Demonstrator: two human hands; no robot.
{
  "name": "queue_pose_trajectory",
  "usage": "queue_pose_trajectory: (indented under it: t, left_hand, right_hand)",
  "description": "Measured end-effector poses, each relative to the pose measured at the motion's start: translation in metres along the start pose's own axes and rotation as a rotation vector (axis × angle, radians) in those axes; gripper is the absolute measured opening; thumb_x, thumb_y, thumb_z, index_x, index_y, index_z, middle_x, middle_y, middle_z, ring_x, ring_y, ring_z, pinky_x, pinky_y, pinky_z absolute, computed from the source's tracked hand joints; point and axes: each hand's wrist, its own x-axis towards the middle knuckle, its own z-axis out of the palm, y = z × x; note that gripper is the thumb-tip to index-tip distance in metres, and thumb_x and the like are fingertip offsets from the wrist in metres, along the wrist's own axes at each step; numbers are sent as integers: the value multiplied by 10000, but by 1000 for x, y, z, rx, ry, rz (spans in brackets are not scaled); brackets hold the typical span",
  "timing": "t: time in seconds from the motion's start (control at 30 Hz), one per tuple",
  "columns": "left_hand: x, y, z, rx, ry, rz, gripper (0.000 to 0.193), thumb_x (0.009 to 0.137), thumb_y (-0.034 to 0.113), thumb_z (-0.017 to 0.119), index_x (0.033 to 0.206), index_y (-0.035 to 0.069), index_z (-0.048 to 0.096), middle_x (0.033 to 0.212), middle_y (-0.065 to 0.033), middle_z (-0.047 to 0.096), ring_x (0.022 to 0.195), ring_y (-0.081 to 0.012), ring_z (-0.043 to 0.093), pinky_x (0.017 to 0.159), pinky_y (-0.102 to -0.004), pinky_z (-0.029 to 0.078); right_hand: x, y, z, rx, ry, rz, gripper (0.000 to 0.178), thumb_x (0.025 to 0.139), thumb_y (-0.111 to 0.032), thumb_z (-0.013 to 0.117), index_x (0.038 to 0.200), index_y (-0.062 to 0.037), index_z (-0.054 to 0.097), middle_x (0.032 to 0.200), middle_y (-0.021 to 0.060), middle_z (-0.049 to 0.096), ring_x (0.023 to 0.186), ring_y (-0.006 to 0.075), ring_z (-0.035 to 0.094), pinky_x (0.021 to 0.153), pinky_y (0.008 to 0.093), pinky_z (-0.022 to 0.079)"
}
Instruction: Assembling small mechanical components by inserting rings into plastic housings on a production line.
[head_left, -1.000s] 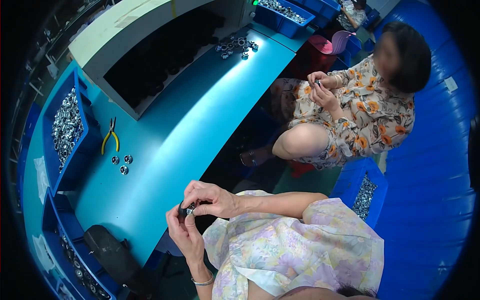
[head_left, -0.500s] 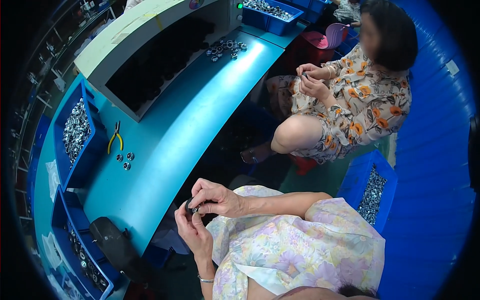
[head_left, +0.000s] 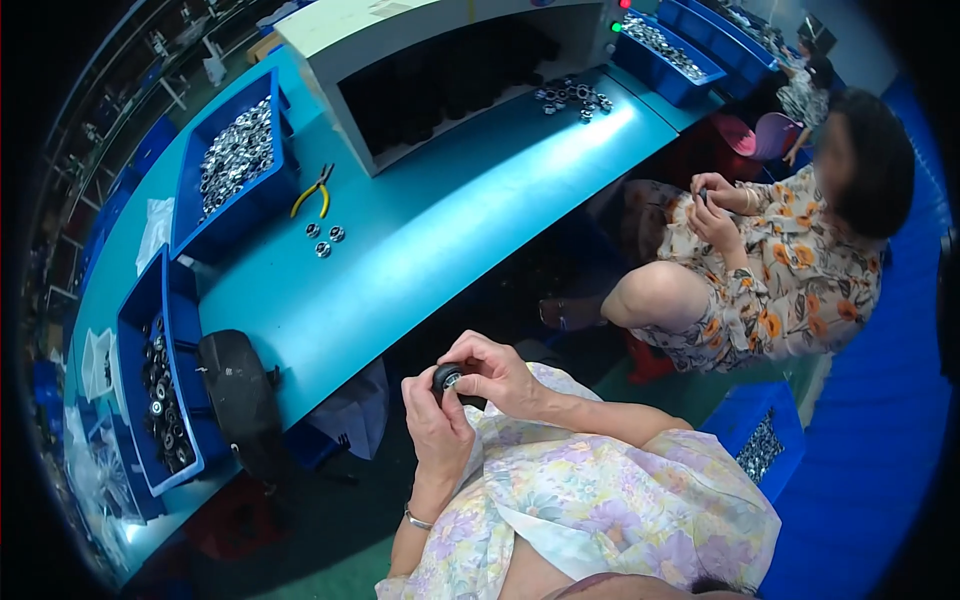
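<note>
In front of my lap, beside the table's near edge, both hands meet on a small round black ring with a silvery metal centre (head_left: 447,377), like a little wheel. My left hand (head_left: 437,425) pinches it from the left side, thumb and fingers closed. My right hand (head_left: 503,378) grips it from the right, its thumb against the metal centre. The fingers partly cover the ring. Farther off on the blue-green table (head_left: 400,240) lie several small metal rings (head_left: 323,249) and pliers with yellow handles (head_left: 312,197).
Blue bins hold shiny metal parts (head_left: 238,155) and black ringed parts (head_left: 160,400) at the left. A black padded object (head_left: 240,385) juts over the table edge. Behind the table stands a white-framed machine opening (head_left: 330,90). A co-worker (head_left: 770,250) sits at right; another bin (head_left: 790,400) is behind me.
The view has swung left and down, so the table and bins appear farther right. My hands still hold the ring, now turned so that its metal centre shows more.
</note>
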Motion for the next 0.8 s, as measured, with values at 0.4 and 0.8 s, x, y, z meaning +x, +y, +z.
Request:
queue_pose_trajectory:
  t: [0.4, 0.8]
  left_hand:
    - [1, 4, 2, 5, 27, -17, 203, 880, -19, 524, 1081, -15, 502, 858, -160, 497, 682, -304, 550, 559, -375, 458]
    - [-5, -7, 6, -388, 109, -402, 142, 904, 17, 505, 1038, -21, 535, 870, -134, 527, 697, -258, 576, 593, -336, 469]
  right_hand:
    - [-3, 1, 7, 12, 94, 8, 108, 866, 29, 610, 968, 11, 582, 962, 43, 509, 787, 97, 575, 682, 222, 521]
    - [2, 16, 12, -23, 102, 98, 238, 879, 30, 562, 1115, 6, 541, 967, 49, 580, 825, 92, 591, 718, 233, 520]
